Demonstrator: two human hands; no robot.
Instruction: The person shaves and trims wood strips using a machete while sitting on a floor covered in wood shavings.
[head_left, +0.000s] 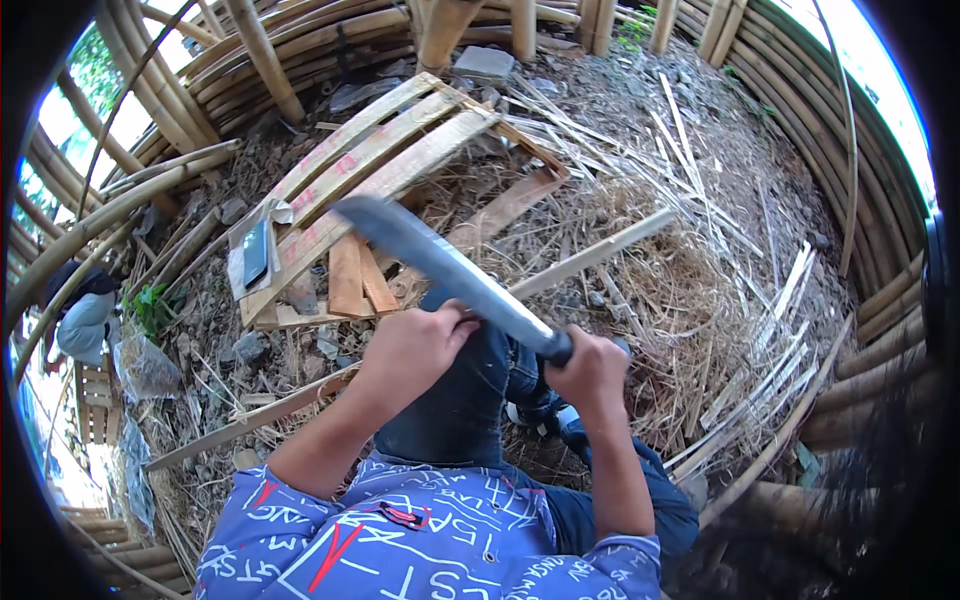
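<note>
My right hand [588, 372] is wrapped round the dark handle of a machete [445, 262]. Its broad blade points up and to the left, in the air in front of my knee. My left hand [418, 345] is closed at my raised knee [440, 410], just left of the blade. A long flat bamboo strip [600, 250] seems to run through it, one end sticking out to the upper right, the other [240, 425] to the lower left. The fingers and forearm hide the strip's middle. Whether the blade touches the strip, I cannot tell.
A slatted wooden pallet [400, 150] lies ahead, with a phone [256, 250] on its left corner. Split bamboo strips [690, 150] and a heap of shavings [670, 300] cover the ground at right. Bamboo pole walls [800, 130] surround me. Another person [85, 320] is at far left.
</note>
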